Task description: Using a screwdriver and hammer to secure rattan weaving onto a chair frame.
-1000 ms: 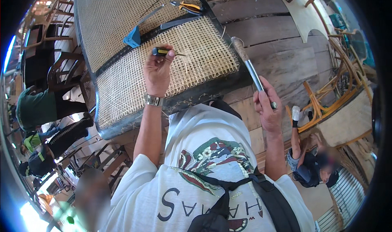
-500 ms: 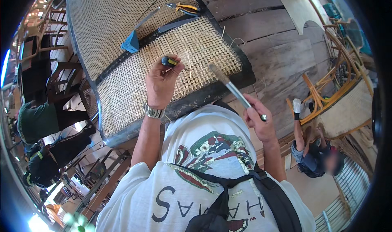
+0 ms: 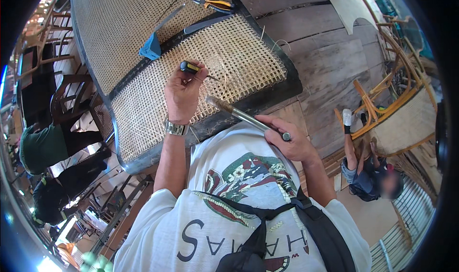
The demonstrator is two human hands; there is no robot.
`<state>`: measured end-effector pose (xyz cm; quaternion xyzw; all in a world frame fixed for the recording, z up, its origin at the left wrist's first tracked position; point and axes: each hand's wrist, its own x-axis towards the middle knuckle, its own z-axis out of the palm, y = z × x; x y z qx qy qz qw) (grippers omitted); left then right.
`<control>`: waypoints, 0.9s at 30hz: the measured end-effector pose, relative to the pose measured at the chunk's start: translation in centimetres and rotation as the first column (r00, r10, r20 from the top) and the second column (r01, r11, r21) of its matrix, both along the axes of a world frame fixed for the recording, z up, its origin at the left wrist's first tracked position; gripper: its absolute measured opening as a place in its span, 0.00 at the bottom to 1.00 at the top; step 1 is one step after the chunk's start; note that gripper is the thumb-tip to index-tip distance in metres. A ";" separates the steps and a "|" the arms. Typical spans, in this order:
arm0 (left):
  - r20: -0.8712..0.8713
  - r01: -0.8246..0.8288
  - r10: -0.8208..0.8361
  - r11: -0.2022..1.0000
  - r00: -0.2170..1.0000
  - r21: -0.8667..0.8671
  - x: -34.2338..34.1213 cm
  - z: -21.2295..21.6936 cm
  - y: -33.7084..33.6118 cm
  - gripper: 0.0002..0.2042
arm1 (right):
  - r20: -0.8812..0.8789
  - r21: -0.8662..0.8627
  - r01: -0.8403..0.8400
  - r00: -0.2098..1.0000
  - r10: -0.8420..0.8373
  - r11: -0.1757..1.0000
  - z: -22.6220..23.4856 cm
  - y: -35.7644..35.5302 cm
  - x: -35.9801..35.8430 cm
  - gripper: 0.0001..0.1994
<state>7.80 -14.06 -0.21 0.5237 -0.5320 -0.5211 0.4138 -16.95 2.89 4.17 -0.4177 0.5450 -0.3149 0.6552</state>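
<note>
My left hand [image 3: 181, 99] is closed around the black and yellow handle of a screwdriver [image 3: 190, 67], its thin shaft pointing right over the cane webbing [image 3: 158, 104]. In my right hand [image 3: 294, 140] is a silver metal rod [image 3: 248, 119] with a rough brown end. That brown end lies just above the near edge of the webbing, below the screwdriver's tip. Pale open-weave cane fills a dark frame [image 3: 248, 97] in front of me. Loose strands lie on the weave to the right of the screwdriver.
On the frame's middle bar and the farther cane panel [image 3: 114, 28] lie a blue-handled tool [image 3: 151, 47], a knife-like blade [image 3: 205, 25] and orange-handled pliers [image 3: 219, 5]. A person [image 3: 368, 176] sits by a rattan chair frame [image 3: 382, 114] at right. Two people stand at left near dark chairs [image 3: 71, 95].
My right hand has swung the metal rod left and down, bringing its brown end closer to my left hand. The left hand with the screwdriver has shifted slightly left.
</note>
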 end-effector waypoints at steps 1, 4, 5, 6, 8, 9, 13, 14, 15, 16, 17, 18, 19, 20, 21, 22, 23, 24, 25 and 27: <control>0.040 0.022 -0.022 1.000 0.999 0.015 -0.1 -0.4 0.0 0.08 | -0.001 -0.007 -0.017 1.000 0.017 1.000 -0.1 -0.1 0.2 0.20; 0.034 -0.007 0.005 0.999 0.999 0.054 -0.6 -1.5 0.2 0.07 | -0.024 -0.045 -0.059 0.998 0.058 0.997 -0.5 -0.6 0.6 0.20; 0.009 0.001 -0.002 0.999 1.000 0.042 -0.7 -1.5 0.2 0.07 | -0.010 -0.057 -0.064 0.998 0.063 0.996 -0.6 -0.8 0.8 0.20; 0.014 0.002 -0.003 0.999 1.000 0.037 -0.8 -1.4 0.3 0.07 | 0.047 0.016 0.019 0.999 -0.019 1.000 -0.7 -1.0 0.9 0.20; 0.016 0.005 -0.005 0.999 1.000 0.032 -0.8 -0.4 0.4 0.08 | 0.094 0.093 0.098 0.990 -0.107 0.991 -0.7 -0.9 0.8 0.20; -0.039 0.001 0.000 1.000 0.999 0.013 -0.6 0.3 0.6 0.08 | 0.033 0.013 0.050 0.998 -0.050 0.999 -0.5 -0.6 0.6 0.21; -0.134 0.022 -0.031 0.997 0.991 -0.069 -0.5 2.4 1.0 0.11 | 0.072 -0.009 0.049 0.996 -0.048 0.999 0.7 1.7 -1.2 0.22; -0.215 0.026 -0.038 0.998 0.976 -0.059 -1.1 2.2 0.8 0.09 | 0.073 -0.004 0.042 0.996 -0.041 0.999 0.8 2.2 -1.7 0.22; -0.209 0.012 -0.019 0.999 0.978 -0.032 -1.5 1.9 0.6 0.09 | 0.073 0.066 0.142 0.986 -0.147 0.988 0.9 2.8 -2.2 0.21; -0.101 0.048 -0.050 0.999 0.994 -0.026 -1.9 1.5 0.3 0.09 | 0.066 0.136 0.241 0.966 -0.251 0.961 0.9 3.2 -2.6 0.21; 0.031 0.081 -0.081 0.997 0.996 0.017 -2.2 1.0 0.0 0.09 | 0.059 0.192 0.335 0.934 -0.351 0.922 0.9 3.4 -3.0 0.21; 0.114 0.087 -0.088 0.996 0.990 0.011 -2.4 0.6 -0.1 0.09 | 0.050 0.155 0.408 0.906 -0.419 0.900 0.4 3.2 -3.0 0.20; 0.083 0.090 -0.088 0.995 0.993 -0.030 -2.4 0.2 -0.2 0.09 | 0.048 0.143 0.414 0.904 -0.424 0.899 0.1 2.8 -3.0 0.20; 0.090 0.100 -0.097 0.995 0.991 -0.025 -2.5 0.0 -0.1 0.09 | 0.065 0.109 0.457 0.883 -0.465 0.883 -0.2 2.3 -3.1 0.20; 0.125 0.103 -0.106 0.994 0.986 0.036 -2.5 -0.1 -0.2 0.09 | 0.051 0.097 0.525 0.846 -0.531 0.846 -0.6 1.7 -3.1 0.20; 0.224 0.152 -0.136 0.987 0.965 -0.055 -2.5 -0.1 -0.1 0.09 | 0.004 0.074 0.558 0.828 -0.560 0.826 -1.1 0.8 -2.8 0.19; 0.227 0.145 -0.125 0.987 0.966 -0.074 -2.4 0.1 -0.2 0.09 | 0.064 0.030 0.514 0.855 -0.515 0.857 -1.5 0.1 -2.4 0.19; 0.258 0.198 -0.172 0.977 0.951 -0.080 -2.5 0.2 -0.3 0.09 | 0.036 0.038 0.539 0.841 -0.541 0.841 -1.9 -0.6 -1.8 0.19; 0.275 0.257 -0.221 0.961 0.936 -0.102 -2.6 0.4 -0.5 0.09 | 0.022 0.036 0.555 0.831 -0.556 0.831 -2.0 -1.2 -1.6 0.19; 0.323 0.275 -0.234 0.957 0.917 -0.086 -2.7 0.8 -0.7 0.10 | -0.037 0.035 0.413 0.911 -0.412 0.910 -1.6 -1.6 -1.7 0.18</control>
